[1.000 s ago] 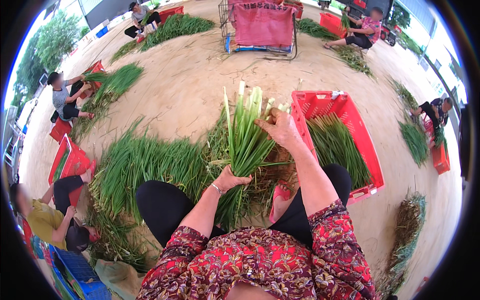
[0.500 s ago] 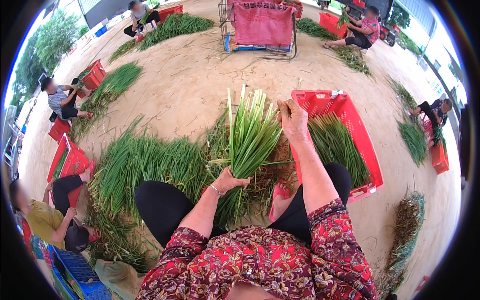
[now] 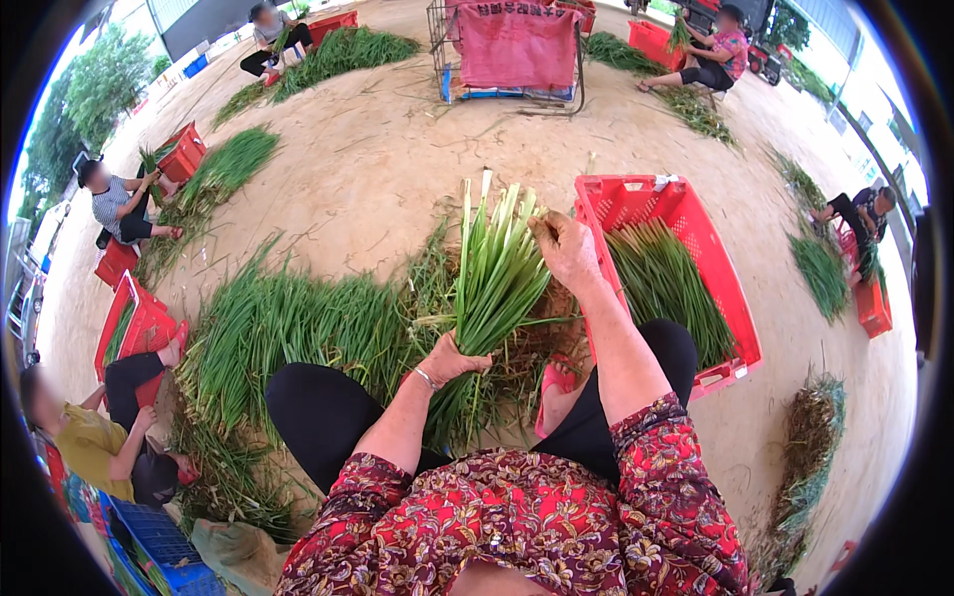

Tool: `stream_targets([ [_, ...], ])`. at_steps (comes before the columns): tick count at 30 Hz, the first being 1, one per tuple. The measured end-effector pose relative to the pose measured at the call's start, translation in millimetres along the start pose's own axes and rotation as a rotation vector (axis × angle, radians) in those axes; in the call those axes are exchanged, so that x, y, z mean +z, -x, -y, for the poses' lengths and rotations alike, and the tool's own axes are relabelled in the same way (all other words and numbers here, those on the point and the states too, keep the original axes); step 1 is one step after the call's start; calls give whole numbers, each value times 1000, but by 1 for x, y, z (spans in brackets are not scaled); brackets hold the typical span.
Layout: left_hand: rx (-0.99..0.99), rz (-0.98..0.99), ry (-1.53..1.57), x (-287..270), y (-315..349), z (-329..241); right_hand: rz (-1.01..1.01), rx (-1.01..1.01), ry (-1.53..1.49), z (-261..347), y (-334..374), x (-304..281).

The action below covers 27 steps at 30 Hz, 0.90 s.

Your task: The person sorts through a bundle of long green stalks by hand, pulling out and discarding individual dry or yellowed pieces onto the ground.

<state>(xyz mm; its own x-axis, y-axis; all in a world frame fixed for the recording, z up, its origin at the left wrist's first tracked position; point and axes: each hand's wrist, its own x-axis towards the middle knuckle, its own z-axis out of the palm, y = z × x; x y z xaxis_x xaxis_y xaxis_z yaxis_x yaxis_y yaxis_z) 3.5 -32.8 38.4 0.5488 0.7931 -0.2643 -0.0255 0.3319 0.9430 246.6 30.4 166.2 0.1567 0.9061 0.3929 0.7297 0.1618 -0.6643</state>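
Beside the red crate (image 3: 714, 253), a fanned bunch of green stalks (image 3: 497, 283) points its pale ends away from the person. The left hand (image 3: 452, 362) is wrapped closed around its gathered middle; the right hand (image 3: 569, 253) bends its fingers near the pale ends, any pinched stalk indiscernible. The bunch should prove light, flexible, easily bruised; hold gently where gathered.

A wide fisheye view was taken from head height, directed downward and ahead, with the left hand (image 3: 451, 362) and right hand (image 3: 568, 252) framed nearby.
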Motion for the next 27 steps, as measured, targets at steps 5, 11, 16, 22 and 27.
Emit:
stream_targets([
  [5, 36, 32, 0, -7, -2, 2, -32, 18, -419, -20, -4, 5],
  [11, -36, -63, 38, -20, 0, 4, 66, 230, -964, 18, -3, -35],
  [16, -2, -129, 90, -27, -2, -3, 48, 254, -1432, 37, 0, -63],
  [22, 119, -328, 92, -42, -11, 5, 542, 405, -1299, 1, 16, -15],
  [27, 188, -543, -31, -35, 0, -17, 806, -226, 426, 3, 57, 58],
])
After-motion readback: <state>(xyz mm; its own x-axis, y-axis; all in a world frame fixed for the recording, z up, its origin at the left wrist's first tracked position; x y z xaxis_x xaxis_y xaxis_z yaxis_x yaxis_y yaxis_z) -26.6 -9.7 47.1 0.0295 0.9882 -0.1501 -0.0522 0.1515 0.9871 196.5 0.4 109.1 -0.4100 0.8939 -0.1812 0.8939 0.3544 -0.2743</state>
